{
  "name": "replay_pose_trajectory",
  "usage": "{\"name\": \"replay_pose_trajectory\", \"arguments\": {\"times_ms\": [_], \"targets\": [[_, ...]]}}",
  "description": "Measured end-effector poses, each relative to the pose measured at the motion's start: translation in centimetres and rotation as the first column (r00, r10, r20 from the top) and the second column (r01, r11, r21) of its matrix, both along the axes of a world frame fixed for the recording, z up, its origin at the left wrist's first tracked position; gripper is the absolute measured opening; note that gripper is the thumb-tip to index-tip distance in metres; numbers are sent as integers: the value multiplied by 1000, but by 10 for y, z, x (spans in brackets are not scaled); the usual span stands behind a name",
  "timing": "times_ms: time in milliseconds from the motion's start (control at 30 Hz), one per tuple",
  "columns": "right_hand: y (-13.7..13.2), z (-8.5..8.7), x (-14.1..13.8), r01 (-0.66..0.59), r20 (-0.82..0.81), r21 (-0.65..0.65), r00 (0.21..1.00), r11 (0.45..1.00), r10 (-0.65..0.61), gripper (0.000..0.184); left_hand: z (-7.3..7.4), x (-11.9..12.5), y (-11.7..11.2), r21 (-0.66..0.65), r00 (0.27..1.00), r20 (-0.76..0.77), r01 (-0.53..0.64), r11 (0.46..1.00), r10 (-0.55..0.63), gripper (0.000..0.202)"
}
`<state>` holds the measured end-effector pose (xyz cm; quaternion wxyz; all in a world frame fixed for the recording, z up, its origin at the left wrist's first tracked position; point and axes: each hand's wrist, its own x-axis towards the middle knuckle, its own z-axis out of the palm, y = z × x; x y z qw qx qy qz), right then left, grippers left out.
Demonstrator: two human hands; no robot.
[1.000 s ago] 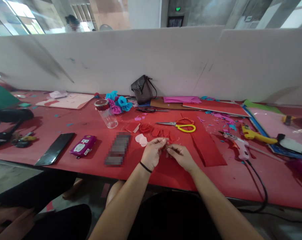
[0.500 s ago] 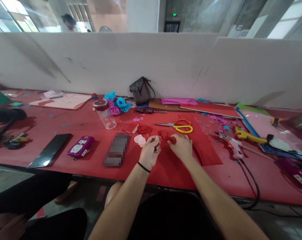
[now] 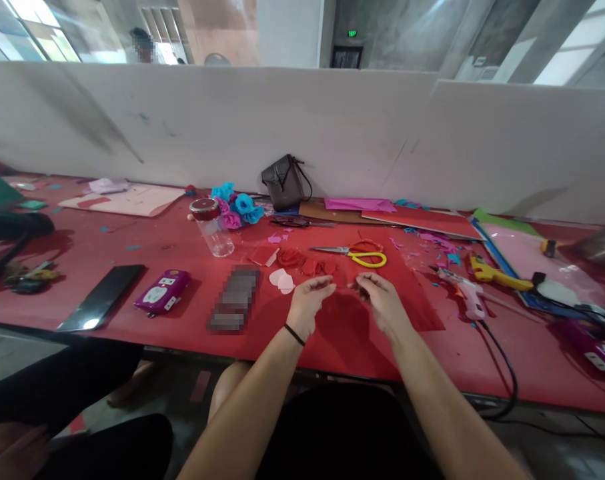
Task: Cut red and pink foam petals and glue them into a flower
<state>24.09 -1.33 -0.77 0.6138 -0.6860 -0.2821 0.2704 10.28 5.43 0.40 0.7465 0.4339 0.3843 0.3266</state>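
Note:
My left hand (image 3: 308,303) and my right hand (image 3: 382,301) hover close together over the red table (image 3: 132,293), fingers curled and pinched. Between their fingertips is a small red paper piece (image 3: 343,283), hard to make out against the red surface. Just beyond them lie several red paper petals (image 3: 302,261) and two pale pink heart shapes (image 3: 283,279). Yellow-handled scissors (image 3: 355,253) rest a little further back.
A glass jar (image 3: 213,227), blue and pink paper flowers (image 3: 237,207), a dark bag (image 3: 283,181), a purple case (image 3: 162,291), a black phone (image 3: 102,306), glue guns (image 3: 482,283) with a cord, and coloured paper sheets (image 3: 422,217) lie around. A white wall stands behind.
My right hand reached forward to the red petals, then drew back toward me next to the left hand. The view shifted slightly.

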Motion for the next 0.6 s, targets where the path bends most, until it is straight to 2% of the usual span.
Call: {"name": "replay_pose_trajectory", "arguments": {"times_ms": [100, 167, 300, 400, 467, 500, 533, 567, 600], "targets": [[-10, 4, -9, -84, -150, 60, 984, 995, 93, 29, 3, 1, -2, 12, 998, 24, 52, 999, -53, 53], [-14, 5, -14, -117, -144, 69, 982, 991, 126, 27, 4, 2, -3, 35, 997, 44, 54, 998, -56, 52], [-17, 4, -28, -189, -28, 22, 981, 982, 190, 26, 2, 4, -3, 65, 998, 34, 50, 997, -53, 42], [-22, 7, -24, -199, 149, -53, 967, 979, 205, 29, 0, 1, 0, 48, 997, -18, 76, 996, -75, 41], [-32, 10, -3, -95, 362, -123, 923, 988, 134, 32, 0, -2, 3, 35, 996, -61, 74, 997, -71, 39], [-40, 12, 14, 5, 490, -162, 869, 987, 76, 33, 0, -4, 4, 28, 995, -79, 66, 997, -64, 37], [-50, 14, 35, 178, 606, -167, 794, 970, -42, 33, 0, -6, 6, 19, 994, -96, 58, 998, -56, 34], [-62, 15, 58, 354, 697, -172, 703, 920, -140, 32, 1, -7, 7, 10, 993, -111, 48, 999, -47, 32], [-75, 15, 82, 495, 760, -197, 622, 846, -187, 30, 2, -8, 8, 1, 991, -126, 41, 999, -41, 29]]}}
